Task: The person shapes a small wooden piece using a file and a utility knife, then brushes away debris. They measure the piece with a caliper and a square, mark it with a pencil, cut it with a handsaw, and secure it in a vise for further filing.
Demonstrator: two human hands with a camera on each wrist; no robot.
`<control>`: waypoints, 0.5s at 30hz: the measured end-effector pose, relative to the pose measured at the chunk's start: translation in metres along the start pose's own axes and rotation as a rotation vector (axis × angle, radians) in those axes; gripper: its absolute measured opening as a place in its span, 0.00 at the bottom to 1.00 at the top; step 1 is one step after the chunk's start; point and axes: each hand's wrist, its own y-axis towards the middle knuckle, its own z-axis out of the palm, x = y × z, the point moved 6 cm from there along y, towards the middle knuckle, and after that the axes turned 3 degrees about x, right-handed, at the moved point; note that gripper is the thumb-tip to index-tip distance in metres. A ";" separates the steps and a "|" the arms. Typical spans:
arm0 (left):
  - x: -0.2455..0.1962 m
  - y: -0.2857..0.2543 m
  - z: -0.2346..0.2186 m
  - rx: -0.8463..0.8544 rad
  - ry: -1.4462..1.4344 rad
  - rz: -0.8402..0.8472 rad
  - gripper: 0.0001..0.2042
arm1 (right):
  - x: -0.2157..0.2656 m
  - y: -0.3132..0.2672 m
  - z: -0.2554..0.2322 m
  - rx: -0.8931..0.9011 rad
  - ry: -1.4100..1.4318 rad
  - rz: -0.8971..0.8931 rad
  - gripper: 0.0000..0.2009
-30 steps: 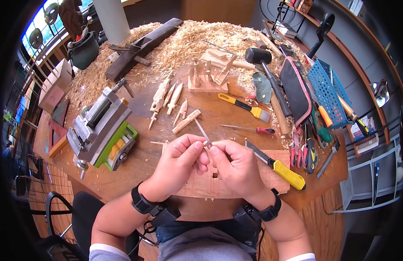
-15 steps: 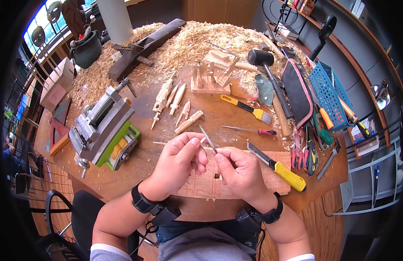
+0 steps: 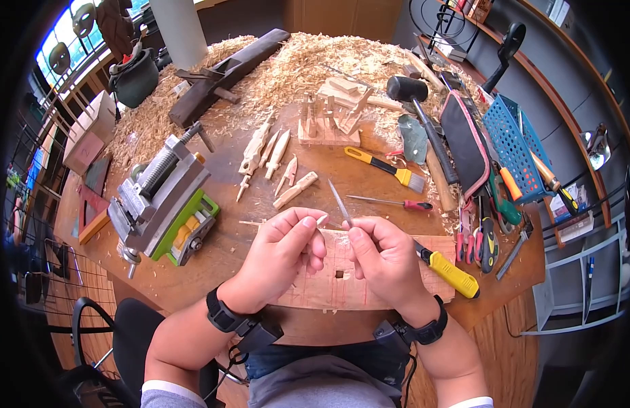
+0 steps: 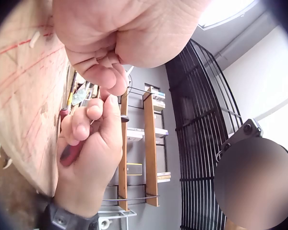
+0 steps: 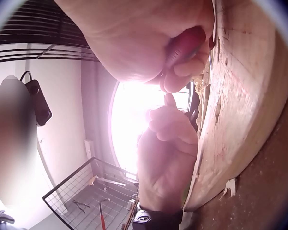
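Note:
Above the table, my left hand (image 3: pixel 279 255) pinches a small pale wooden piece (image 3: pixel 322 219) between thumb and index finger; most of the piece is hidden by the fingers. My right hand (image 3: pixel 386 262) grips a needle file (image 3: pixel 338 200), its thin grey blade pointing forward and slightly left. The file's red handle (image 5: pixel 186 47) shows inside the palm in the right wrist view. Both hands are over a flat wooden board (image 3: pixel 315 291) with red pencil-like lines and a small square hole. A yellow utility knife (image 3: pixel 451 273) lies on the board's right part, beside my right hand.
Carved wooden pieces (image 3: pixel 279 155) lie ahead, near a small peg stand (image 3: pixel 328 136). At left stands a vise (image 3: pixel 158 194). Another red-handled file (image 3: pixel 417 205), a brush (image 3: pixel 383 170), a mallet (image 3: pixel 406 90) and a blue basket (image 3: pixel 508 149) are at right. Shavings (image 3: pixel 315 58) cover the back.
The right hand has drawn slightly right, taking the file away from the small wooden piece. Its blade now stands apart from the left fingertips. The left hand stays nearly in place.

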 end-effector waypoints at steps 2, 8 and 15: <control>-0.001 0.001 0.000 -0.008 -0.016 0.009 0.10 | 0.001 -0.001 -0.001 0.005 -0.011 -0.015 0.09; -0.003 0.001 0.000 -0.014 -0.057 0.010 0.11 | 0.005 -0.004 0.005 0.050 -0.095 -0.127 0.12; -0.001 0.001 -0.004 0.069 -0.081 0.027 0.11 | 0.001 -0.004 0.009 0.042 -0.116 -0.205 0.11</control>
